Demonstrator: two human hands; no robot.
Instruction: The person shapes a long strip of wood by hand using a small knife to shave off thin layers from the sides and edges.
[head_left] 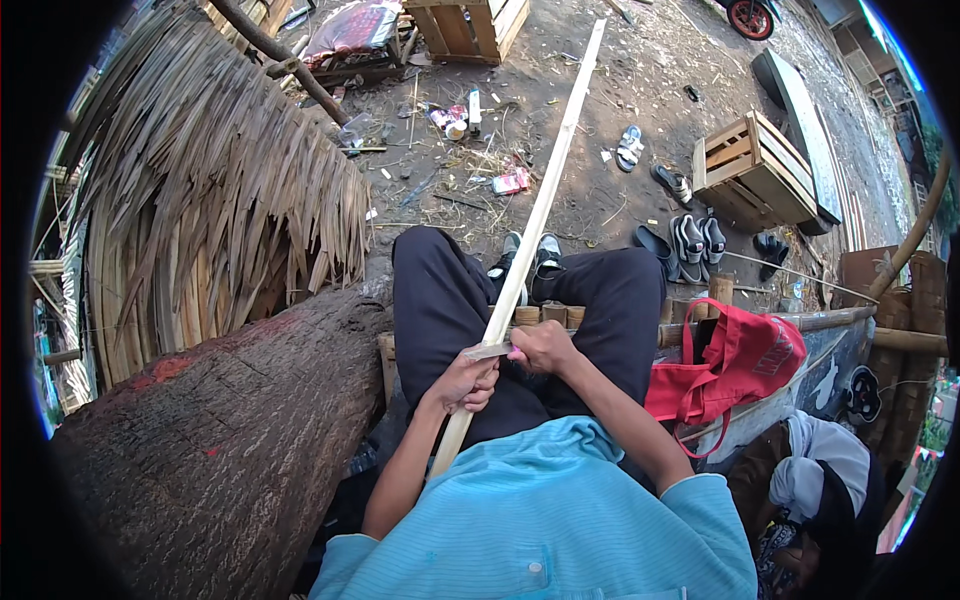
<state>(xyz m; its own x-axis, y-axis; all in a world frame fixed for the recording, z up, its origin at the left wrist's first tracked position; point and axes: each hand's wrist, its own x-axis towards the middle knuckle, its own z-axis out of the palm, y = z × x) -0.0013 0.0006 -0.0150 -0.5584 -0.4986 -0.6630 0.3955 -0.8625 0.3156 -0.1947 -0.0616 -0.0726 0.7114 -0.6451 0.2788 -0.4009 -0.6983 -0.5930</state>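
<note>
A long pale strip of split bamboo (553, 165) runs from beside my waist, up between my knees and out over the ground. My left hand (465, 383) is closed around its lower part. Just above that grip, a knife's short flat blade (488, 351) lies across the strip, touching it or very close. My right hand (545, 347) is wrapped around the knife's handle, of which only a bit of pink shows. The strip's lowest end is hidden by my shirt.
A thick dark log (220, 440) lies close on my left, below dry thatch (230, 160). To my right hangs a red cloth bag (735, 360). Shoes (688, 245), a slatted wooden crate (755, 170) and litter (511, 181) are on the ground ahead.
</note>
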